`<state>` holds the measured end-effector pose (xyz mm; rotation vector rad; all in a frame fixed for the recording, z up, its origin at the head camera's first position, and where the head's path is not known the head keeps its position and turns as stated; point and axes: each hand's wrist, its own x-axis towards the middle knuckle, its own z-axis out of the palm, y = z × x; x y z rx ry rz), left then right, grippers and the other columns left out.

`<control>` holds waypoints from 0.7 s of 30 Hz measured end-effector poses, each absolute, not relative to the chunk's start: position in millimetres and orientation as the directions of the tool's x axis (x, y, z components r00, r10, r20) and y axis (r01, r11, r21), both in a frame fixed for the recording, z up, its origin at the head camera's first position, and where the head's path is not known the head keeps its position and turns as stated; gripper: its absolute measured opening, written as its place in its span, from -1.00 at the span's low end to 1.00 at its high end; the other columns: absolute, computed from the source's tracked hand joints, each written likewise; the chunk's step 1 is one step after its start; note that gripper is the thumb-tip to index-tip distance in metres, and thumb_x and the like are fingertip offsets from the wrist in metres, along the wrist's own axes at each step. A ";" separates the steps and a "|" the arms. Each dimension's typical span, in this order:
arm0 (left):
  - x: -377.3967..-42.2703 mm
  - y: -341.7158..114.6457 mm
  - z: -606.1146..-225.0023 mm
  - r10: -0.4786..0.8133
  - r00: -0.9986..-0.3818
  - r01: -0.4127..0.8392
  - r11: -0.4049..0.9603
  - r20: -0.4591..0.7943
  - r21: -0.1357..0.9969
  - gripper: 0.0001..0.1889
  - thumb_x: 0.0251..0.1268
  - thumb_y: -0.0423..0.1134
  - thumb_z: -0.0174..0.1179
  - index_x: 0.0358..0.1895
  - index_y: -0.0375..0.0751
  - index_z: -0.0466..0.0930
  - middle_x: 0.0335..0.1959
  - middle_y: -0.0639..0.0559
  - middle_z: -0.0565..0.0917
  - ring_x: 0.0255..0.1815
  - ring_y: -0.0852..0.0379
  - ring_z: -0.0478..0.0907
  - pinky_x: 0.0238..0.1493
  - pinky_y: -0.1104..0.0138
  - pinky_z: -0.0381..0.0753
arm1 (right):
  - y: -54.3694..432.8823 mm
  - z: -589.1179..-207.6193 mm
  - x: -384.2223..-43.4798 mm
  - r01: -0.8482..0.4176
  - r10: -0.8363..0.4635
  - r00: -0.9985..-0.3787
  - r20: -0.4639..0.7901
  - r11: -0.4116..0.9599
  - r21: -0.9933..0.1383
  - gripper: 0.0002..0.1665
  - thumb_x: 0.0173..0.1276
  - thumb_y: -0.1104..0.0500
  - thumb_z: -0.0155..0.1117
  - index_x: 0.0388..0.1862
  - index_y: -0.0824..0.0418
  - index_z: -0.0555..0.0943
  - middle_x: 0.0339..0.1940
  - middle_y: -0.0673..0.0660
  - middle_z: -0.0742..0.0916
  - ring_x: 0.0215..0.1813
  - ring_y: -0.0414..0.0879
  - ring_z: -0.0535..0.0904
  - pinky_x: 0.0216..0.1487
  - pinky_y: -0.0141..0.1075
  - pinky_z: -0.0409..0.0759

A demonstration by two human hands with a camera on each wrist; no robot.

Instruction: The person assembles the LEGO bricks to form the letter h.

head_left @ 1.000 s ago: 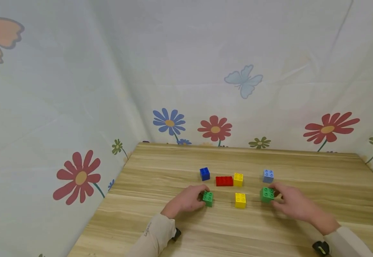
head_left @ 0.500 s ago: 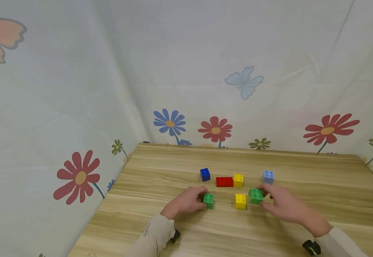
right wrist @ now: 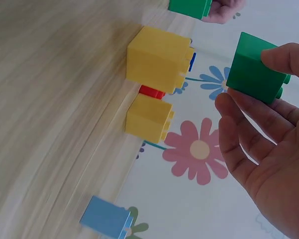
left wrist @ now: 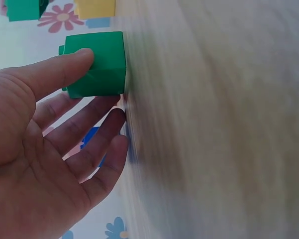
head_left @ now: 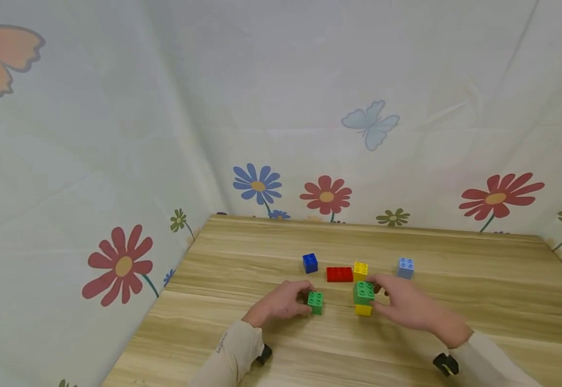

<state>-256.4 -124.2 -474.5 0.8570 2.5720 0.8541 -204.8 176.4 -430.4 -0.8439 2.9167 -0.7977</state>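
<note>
Beyond both hands hangs a white fabric backdrop (head_left: 281, 91) printed w/ flowers & butterflies, also running down past the L hand's outer side. Under both hands: a flat wood-grain tabletop (head_left: 329, 352). Person's forearms come in from the near side, L in a beige cloth sleeve (head_left: 232, 352) w/ black wrist device (head_left: 264, 355), R dressed likewise.

Person's R hand (head_left: 408, 303) grips a green square studded plastic block (head_left: 363, 293), thumb one side, fingers other; it's held up off the table, studs up. L hand (head_left: 284, 301) holds a second green square studded plastic block (head_left: 315, 303) btwn thumb & fingers, that one resting on table, inward of the palm.

Btwn the hands but farther out: a red oblong studded plastic brick (head_left: 339, 274), flat on table. Smaller pcs, approx same size: near yellow square studded plastic block (head_left: 363, 310), directly below R hand's block, a gap btwn them per R wrist view; far yellow square studded plastic block (head_left: 360, 271), beyond R fingertips, just beside red brick (can't tell if touching); dark blue square studded plastic block (head_left: 310, 263), beyond L fingers; light blue square studded plastic block (head_left: 405, 267), just past R hand's knuckles.
</note>
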 end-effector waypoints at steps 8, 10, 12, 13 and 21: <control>-257.1 -124.5 -472.5 0.610 -0.783 0.396 0.642 -0.124 0.657 -0.66 0.17 -0.23 0.33 0.02 0.01 0.53 -0.14 0.25 0.59 -0.08 0.27 0.50 0.01 0.35 0.46 | 156.3 -426.8 -212.1 -0.524 -0.526 -0.838 0.143 0.706 -0.476 -0.52 0.22 0.11 0.36 0.10 0.18 0.49 -0.14 -0.09 0.63 -0.15 -0.11 0.55 -0.20 -0.28 0.56; -257.3 -125.0 -472.3 0.611 -0.781 0.389 0.636 -0.128 0.666 -0.66 0.17 -0.24 0.33 0.02 0.00 0.53 -0.13 0.23 0.59 -0.06 0.24 0.50 0.02 0.34 0.46 | 151.2 -426.2 -214.5 -0.525 -0.530 -0.836 0.139 0.700 -0.485 -0.53 0.23 0.11 0.35 0.10 0.18 0.49 -0.15 -0.09 0.63 -0.17 -0.13 0.54 -0.21 -0.30 0.56; -257.4 -125.4 -472.3 0.614 -0.779 0.384 0.630 -0.129 0.675 -0.66 0.16 -0.24 0.33 0.02 -0.01 0.53 -0.12 0.21 0.59 -0.04 0.22 0.51 0.04 0.32 0.46 | 146.2 -425.1 -216.9 -0.527 -0.540 -0.831 0.136 0.685 -0.503 -0.54 0.24 0.12 0.34 0.10 0.18 0.48 -0.16 -0.08 0.63 -0.19 -0.14 0.53 -0.22 -0.30 0.56; -257.4 -125.6 -472.1 0.614 -0.779 0.382 0.627 -0.129 0.679 -0.66 0.16 -0.25 0.33 0.01 -0.02 0.53 -0.12 0.21 0.59 -0.03 0.21 0.51 0.04 0.32 0.46 | 143.8 -424.8 -218.1 -0.530 -0.546 -0.827 0.134 0.678 -0.510 -0.54 0.24 0.13 0.34 0.10 0.18 0.48 -0.16 -0.08 0.62 -0.19 -0.15 0.53 -0.22 -0.30 0.56; -257.5 -125.6 -472.5 0.616 -0.779 0.383 0.613 -0.116 0.691 -0.69 0.16 -0.25 0.33 -0.02 -0.03 0.53 -0.13 0.21 0.61 -0.03 0.22 0.52 0.05 0.32 0.46 | 125.8 -426.7 -226.0 -0.560 -0.585 -0.798 0.147 0.628 -0.540 -0.58 0.25 0.18 0.32 0.08 0.17 0.47 -0.16 -0.11 0.61 -0.19 -0.22 0.51 -0.19 -0.31 0.56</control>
